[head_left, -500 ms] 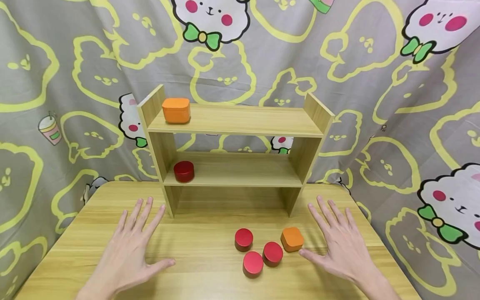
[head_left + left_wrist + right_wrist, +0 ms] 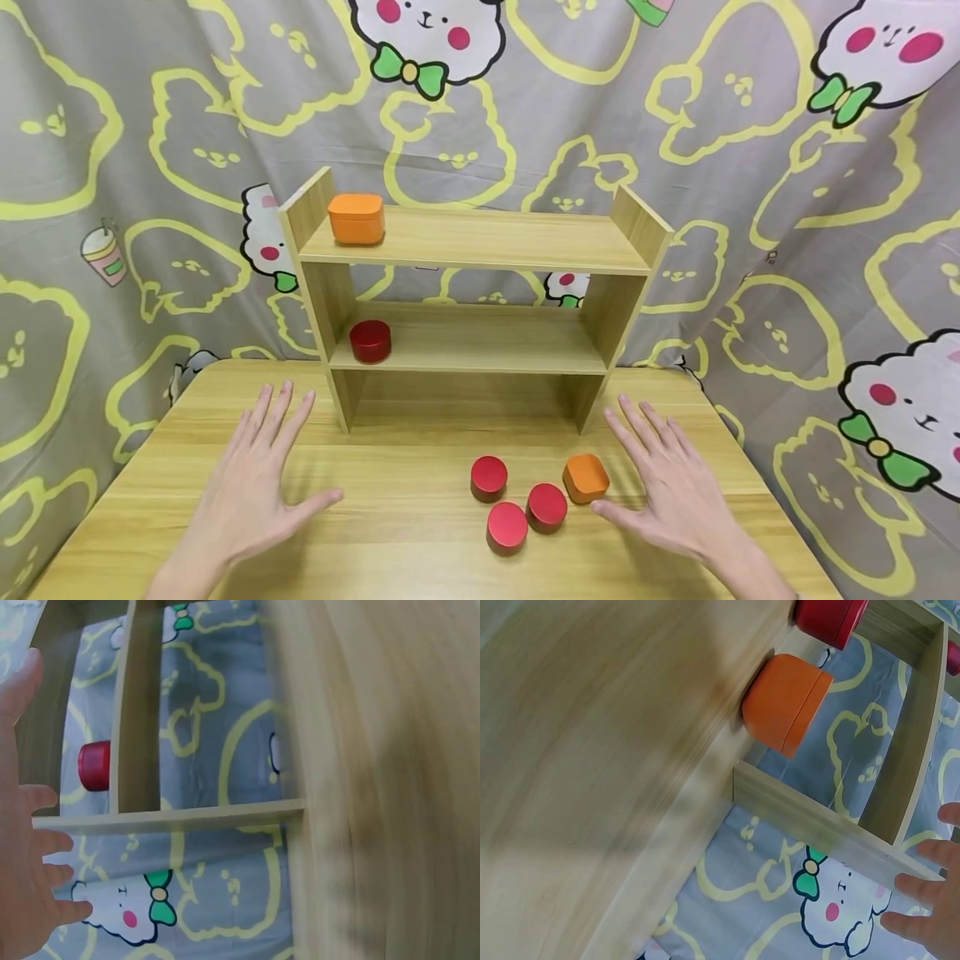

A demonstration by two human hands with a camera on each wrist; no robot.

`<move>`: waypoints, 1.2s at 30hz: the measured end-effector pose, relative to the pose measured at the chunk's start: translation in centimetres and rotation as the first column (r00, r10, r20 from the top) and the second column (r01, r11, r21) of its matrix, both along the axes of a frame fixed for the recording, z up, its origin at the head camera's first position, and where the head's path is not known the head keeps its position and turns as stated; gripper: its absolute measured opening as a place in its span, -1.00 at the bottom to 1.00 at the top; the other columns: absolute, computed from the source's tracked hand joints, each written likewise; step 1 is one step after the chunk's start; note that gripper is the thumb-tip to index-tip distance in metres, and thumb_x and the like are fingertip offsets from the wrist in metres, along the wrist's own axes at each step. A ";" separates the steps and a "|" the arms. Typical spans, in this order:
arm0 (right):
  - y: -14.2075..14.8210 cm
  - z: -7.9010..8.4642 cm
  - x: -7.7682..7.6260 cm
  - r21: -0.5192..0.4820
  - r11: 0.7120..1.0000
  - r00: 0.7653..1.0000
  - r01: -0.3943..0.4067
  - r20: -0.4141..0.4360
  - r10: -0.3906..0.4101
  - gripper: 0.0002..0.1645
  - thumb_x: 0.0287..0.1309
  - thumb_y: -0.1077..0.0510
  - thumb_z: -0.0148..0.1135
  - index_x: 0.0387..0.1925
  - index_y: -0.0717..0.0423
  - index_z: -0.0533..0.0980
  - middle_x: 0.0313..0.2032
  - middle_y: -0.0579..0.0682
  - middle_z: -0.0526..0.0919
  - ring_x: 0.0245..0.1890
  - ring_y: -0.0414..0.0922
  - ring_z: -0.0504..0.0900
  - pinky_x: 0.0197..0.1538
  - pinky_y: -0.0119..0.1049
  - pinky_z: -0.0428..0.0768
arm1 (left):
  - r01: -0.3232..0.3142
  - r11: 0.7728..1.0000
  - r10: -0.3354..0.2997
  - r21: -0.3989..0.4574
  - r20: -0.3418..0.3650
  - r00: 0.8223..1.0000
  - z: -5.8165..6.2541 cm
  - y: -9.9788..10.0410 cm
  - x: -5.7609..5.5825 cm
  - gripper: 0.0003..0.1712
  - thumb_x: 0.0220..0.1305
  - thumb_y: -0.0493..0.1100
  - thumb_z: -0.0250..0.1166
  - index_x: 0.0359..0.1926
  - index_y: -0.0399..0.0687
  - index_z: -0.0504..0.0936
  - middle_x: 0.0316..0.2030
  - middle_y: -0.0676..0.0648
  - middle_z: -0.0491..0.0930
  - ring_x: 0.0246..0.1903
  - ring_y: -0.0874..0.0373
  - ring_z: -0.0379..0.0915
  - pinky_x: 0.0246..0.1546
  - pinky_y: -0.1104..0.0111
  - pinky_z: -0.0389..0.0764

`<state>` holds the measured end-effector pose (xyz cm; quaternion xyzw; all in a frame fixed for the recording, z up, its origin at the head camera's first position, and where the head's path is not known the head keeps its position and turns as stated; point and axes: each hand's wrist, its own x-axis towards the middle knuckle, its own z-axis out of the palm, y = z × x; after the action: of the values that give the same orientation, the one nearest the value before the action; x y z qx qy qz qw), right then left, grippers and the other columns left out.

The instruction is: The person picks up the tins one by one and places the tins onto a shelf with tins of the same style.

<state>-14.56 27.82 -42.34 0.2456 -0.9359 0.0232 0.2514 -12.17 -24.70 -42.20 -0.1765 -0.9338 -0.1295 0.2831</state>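
Observation:
My left hand (image 2: 251, 492), fingers straight and spread, is over the left part of the table and holds nothing. Over the right part is my right hand (image 2: 678, 496), likewise spread, its thumb tip close to an orange rounded-square box (image 2: 586, 478); whether they touch I cannot tell. Left of that box are three red round tins: the rear one (image 2: 489, 478), the front one (image 2: 507, 527) and one (image 2: 547, 507) between it and the box. In the right wrist view the orange box (image 2: 784, 705) shows a lid seam.
Behind them stands a wooden shelf unit (image 2: 465, 367). A second orange box (image 2: 357, 219) sits at the left of its top board, and another red tin (image 2: 371, 342) at the left of its middle board. A patterned curtain (image 2: 450, 125) hangs behind the table (image 2: 390, 550).
Both hands have shifted slightly to the left, fingers still spread. The whole head view has drifted a little; the boxes and tins keep their places.

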 end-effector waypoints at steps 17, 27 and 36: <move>-0.7 -0.5 -0.8 -0.036 0.988 0.989 -0.149 0.017 0.150 0.38 -0.20 -0.48 0.56 0.63 -0.16 0.23 0.59 -0.04 0.33 0.49 0.09 0.42 0.34 0.16 0.56 | -0.061 0.874 -0.005 0.483 0.135 0.991 0.9 1.0 -2.3 0.23 0.14 -0.07 0.61 0.69 0.13 0.07 0.62 -0.23 0.22 0.48 -0.40 0.27 0.46 -0.12 0.51; -1.0 -1.0 -1.4 -0.029 0.966 0.965 -0.256 0.045 0.257 0.30 -0.18 -0.39 0.62 0.59 -0.13 0.29 0.57 -0.07 0.37 0.41 -0.02 0.53 0.36 0.02 0.56 | 0.000 0.687 -0.055 0.726 0.052 0.997 0.8 1.2 -4.3 0.05 0.11 -0.40 0.57 0.57 0.09 0.31 0.36 0.09 0.52 0.25 0.63 0.43 0.17 0.81 0.53; -1.1 -1.7 -2.2 -0.039 0.960 0.959 -0.277 0.053 0.279 0.26 -0.18 -0.35 0.65 0.56 -0.17 0.33 0.46 -0.10 0.51 0.30 -0.06 0.63 0.23 0.08 0.71 | -0.002 0.553 -0.035 0.833 0.025 0.999 0.0 1.3 -6.5 -0.23 0.18 -0.48 0.48 0.41 -0.15 0.49 0.14 0.18 0.62 0.10 0.41 0.62 0.13 0.70 0.65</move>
<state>-16.76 26.76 -43.99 0.3699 -0.8986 0.0801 0.2221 -18.68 -23.41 -42.22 -0.0279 -0.7651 -0.5616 0.3138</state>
